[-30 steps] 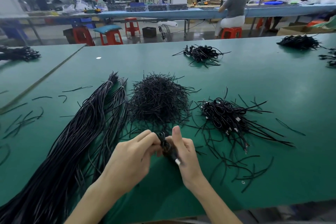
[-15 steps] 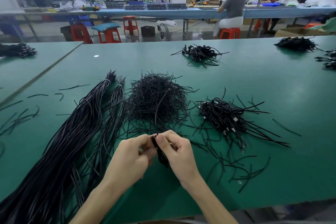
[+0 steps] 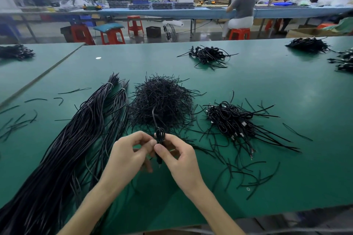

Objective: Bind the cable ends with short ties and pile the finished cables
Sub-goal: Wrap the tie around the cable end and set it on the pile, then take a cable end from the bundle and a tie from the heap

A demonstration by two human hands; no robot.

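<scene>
Both hands meet above the green table (image 3: pixel 286 101) near its front edge. My left hand (image 3: pixel 128 156) and my right hand (image 3: pixel 179 160) pinch a small coiled black cable (image 3: pixel 160 136) between thumbs and fingers; a thin black tie end sticks up from it. Just beyond lies a mound of short black ties (image 3: pixel 162 101). To the right sits a pile of bound cables (image 3: pixel 233 120). Long loose black cables (image 3: pixel 63 154) stretch along the left.
Stray ties (image 3: pixel 248 173) lie scattered right of my hands and at the far left (image 3: pixel 17 122). More cable piles sit farther back (image 3: pixel 208 55) and at the right (image 3: pixel 309 45). Beyond the table are red stools and seated people at a blue bench.
The coiled cable has been raised and turned upright between my fingertips. A tie end now sticks up above it, and the white connector seen a second ago is hidden.
</scene>
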